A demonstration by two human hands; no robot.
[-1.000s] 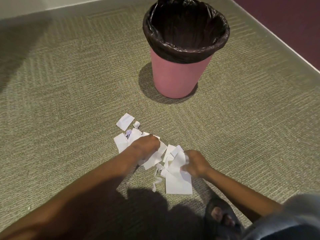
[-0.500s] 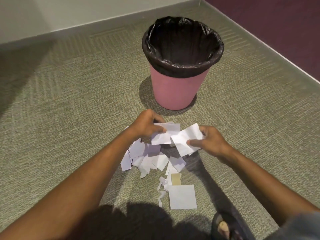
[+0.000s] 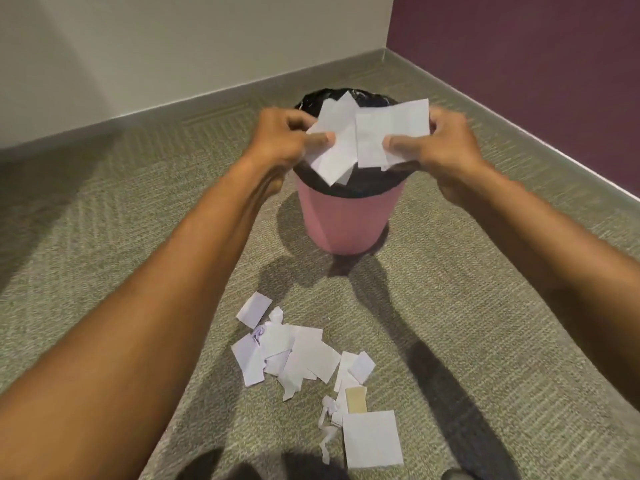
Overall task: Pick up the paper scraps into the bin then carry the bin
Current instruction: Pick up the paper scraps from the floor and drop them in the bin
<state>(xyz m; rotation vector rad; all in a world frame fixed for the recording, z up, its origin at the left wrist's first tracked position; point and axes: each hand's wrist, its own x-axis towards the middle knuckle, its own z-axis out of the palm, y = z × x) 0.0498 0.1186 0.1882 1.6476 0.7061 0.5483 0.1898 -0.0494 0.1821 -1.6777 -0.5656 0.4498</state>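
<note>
A pink bin point(image 3: 348, 220) with a black liner stands on the carpet near the room's corner. Both my hands are held over its mouth. My left hand point(image 3: 284, 140) pinches several white paper scraps point(image 3: 334, 147). My right hand point(image 3: 446, 143) pinches a larger creased white sheet point(image 3: 391, 133). The held paper hides most of the bin's opening. A pile of white paper scraps point(image 3: 294, 355) lies on the carpet between my arms, with a square white sheet point(image 3: 372, 439) and a small tan piece point(image 3: 356, 400) nearest me.
Grey-green carpet point(image 3: 104, 237) covers the floor. A pale wall point(image 3: 156, 46) runs behind the bin and a dark purple wall point(image 3: 536, 64) on the right; they meet just behind the bin. A shoe tip point(image 3: 457, 474) shows at the bottom edge.
Both hands have lifted from the floor pile with paper and moved forward and up over the bin's mouth. The view has tilted up toward the walls.
</note>
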